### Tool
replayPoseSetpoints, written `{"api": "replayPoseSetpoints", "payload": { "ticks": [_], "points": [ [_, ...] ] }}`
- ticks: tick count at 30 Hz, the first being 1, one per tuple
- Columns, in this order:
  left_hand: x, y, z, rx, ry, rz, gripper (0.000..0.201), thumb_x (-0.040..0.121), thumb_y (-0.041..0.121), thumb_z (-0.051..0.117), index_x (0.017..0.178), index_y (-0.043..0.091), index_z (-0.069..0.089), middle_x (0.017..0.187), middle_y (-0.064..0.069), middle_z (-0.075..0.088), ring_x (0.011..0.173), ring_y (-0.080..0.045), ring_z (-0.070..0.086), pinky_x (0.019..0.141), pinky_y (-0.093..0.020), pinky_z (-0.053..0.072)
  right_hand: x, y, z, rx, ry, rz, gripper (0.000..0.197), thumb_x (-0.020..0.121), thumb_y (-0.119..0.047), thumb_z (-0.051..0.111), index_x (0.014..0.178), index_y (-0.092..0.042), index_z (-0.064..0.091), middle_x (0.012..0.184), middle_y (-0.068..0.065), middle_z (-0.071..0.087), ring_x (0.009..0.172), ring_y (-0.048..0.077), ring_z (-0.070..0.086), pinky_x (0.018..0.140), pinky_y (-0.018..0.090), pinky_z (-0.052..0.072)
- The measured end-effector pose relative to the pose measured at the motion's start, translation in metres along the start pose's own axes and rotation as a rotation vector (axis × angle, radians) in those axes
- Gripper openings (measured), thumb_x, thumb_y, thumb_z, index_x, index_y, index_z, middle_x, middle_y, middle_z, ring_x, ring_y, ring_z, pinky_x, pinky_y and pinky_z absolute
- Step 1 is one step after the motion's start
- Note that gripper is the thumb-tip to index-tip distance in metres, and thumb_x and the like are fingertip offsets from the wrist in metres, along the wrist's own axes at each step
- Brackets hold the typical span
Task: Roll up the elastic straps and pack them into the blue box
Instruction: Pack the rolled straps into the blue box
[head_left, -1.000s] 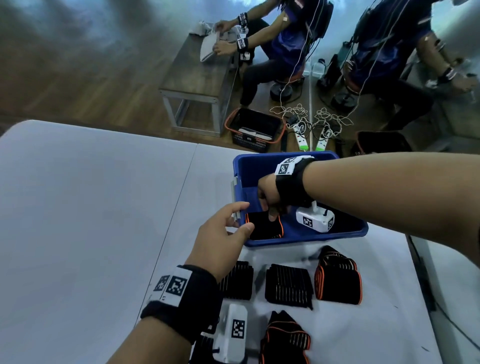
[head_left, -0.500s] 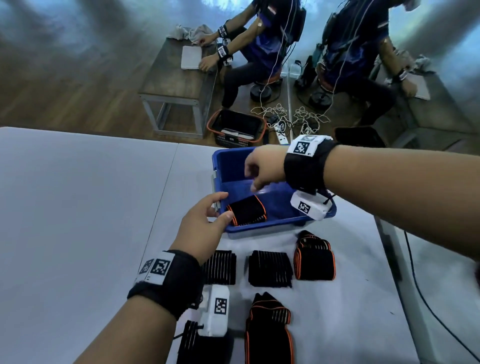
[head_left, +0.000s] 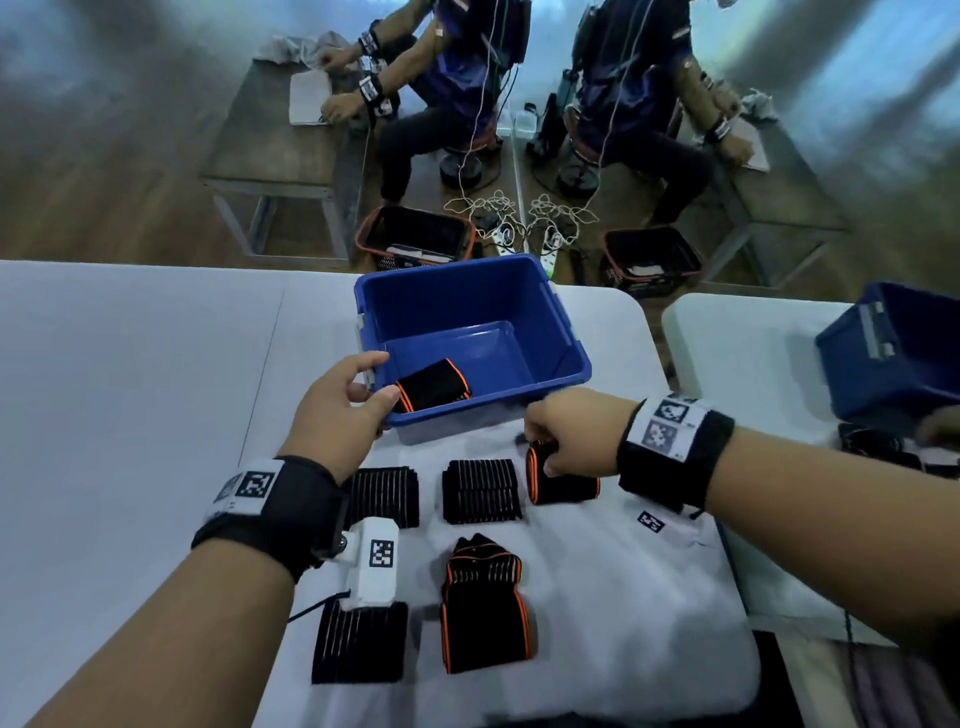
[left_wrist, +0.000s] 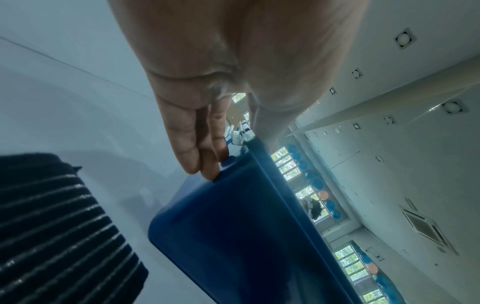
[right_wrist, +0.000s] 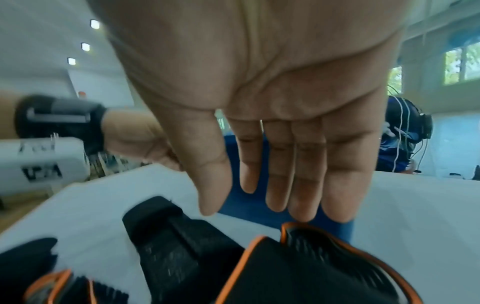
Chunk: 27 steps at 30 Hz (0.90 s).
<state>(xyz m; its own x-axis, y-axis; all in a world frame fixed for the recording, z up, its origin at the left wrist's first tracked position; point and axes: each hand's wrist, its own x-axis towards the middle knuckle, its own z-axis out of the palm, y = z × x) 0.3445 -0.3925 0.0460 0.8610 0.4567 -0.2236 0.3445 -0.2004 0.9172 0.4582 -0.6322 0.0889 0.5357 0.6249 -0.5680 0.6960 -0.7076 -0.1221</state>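
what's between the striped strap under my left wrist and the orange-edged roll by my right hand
In the head view, another flat striped strap lies between the striped strap and the orange-edged roll.

We cannot tell whether our right hand (head_left: 563, 431) touches the orange-edged strap (head_left: 563, 491) (its fingertips are hidden); at three o'clock, a second blue box (head_left: 893, 348) is cut off.

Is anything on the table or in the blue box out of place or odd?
Nothing is damaged or spilled. One rolled strap lies askew in the blue box, at its near left corner. The left hand grips that corner. On the table, the near orange-edged strap looks only loosely rolled.
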Motion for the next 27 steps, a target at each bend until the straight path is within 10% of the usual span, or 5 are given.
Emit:
{"api": "replayPoseSetpoints", "payload": {
  "ticks": [8,18,27],
  "points": [
    [0.001,-0.002,0.001,0.02,0.006,0.016,0.036,0.096,0.018,0.064,0.131,0.027,0.06,0.09,-0.011,0.07,0.081,-0.023,0.071,0.081,-0.046,0.062,0.013,0.021,0.052,-0.098,0.011,0.165,0.081,0.063,-0.032,0.085,0.129,-0.012,0.043,0.119,0.012,0.047,0.102,0.031,0.058,0.081,0.041,0.055],
    [0.001,-0.001,0.0,0.013,-0.004,0.011,0.036,0.097,0.018,0.063,0.132,0.027,0.059,0.09,-0.01,0.07,0.081,-0.025,0.07,0.081,-0.045,0.062,0.014,0.031,0.061,-0.036,0.036,0.125,0.069,0.067,-0.045,0.075,0.13,-0.029,0.052,0.136,0.006,0.041,0.117,0.03,0.045,0.093,0.041,0.05],
    [0.004,-0.002,0.0,-0.012,-0.024,-0.007,0.035,0.097,0.019,0.064,0.129,0.03,0.059,0.095,-0.01,0.07,0.086,-0.026,0.07,0.082,-0.047,0.062,-0.004,0.029,0.042,0.227,-0.004,0.09,0.049,0.067,-0.03,0.08,0.111,-0.028,0.057,0.097,-0.005,0.067,0.086,0.018,0.062,0.073,0.033,0.054]
  ]
}}
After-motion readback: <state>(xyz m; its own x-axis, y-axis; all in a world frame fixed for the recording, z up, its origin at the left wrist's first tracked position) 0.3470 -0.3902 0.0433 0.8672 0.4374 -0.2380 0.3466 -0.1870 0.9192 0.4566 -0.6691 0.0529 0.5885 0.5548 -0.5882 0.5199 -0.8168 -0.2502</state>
